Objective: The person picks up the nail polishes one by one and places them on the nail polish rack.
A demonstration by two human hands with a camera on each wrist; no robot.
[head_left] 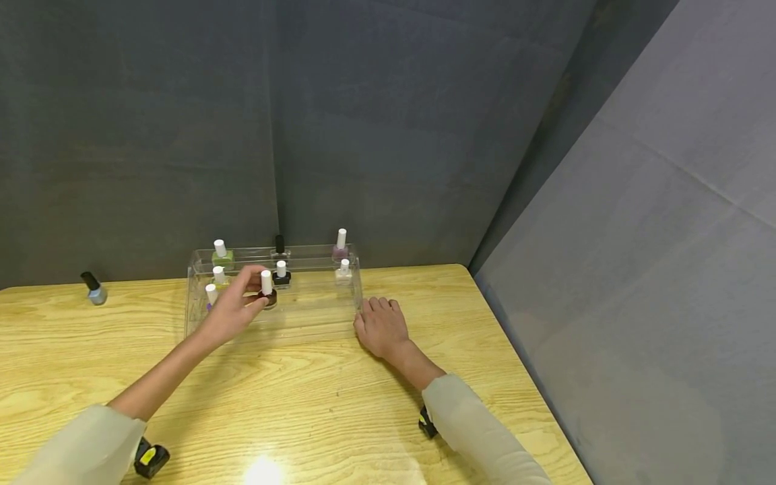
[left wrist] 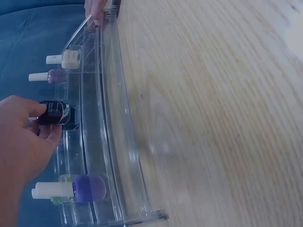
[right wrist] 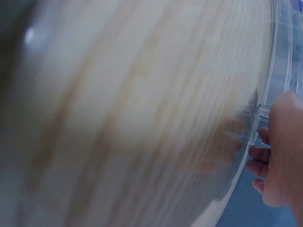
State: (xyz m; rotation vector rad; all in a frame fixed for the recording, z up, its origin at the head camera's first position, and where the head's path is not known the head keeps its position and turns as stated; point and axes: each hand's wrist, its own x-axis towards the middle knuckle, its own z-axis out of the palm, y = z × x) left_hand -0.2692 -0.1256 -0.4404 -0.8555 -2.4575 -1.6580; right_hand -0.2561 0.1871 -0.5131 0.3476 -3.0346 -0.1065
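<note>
My left hand [head_left: 233, 306] pinches a dark nail polish bottle [head_left: 267, 296] by its body, white cap upward, over the middle of a clear tiered rack [head_left: 315, 330]. In the left wrist view its label faces the camera and it overlaps a black bottle [head_left: 281, 277] behind. At the rack's left end stand purple [left wrist: 89, 188], yellowish [head_left: 219, 279] and green [head_left: 221, 259] polishes. A cream bottle [head_left: 343, 275] and a mauve one [head_left: 341, 253] stand toward the right. My right hand [head_left: 383, 330] touches the rack's right end, fingers lightly bent.
A light blue polish bottle with a black cap [head_left: 95, 291] stands on the wooden table [head_left: 291, 397], left of the rack. Another black-capped bottle [head_left: 279, 248] is on the rack's back tier. Dark cloth [head_left: 151, 155] hangs behind, and a grey panel [head_left: 642, 269] slants along the right.
</note>
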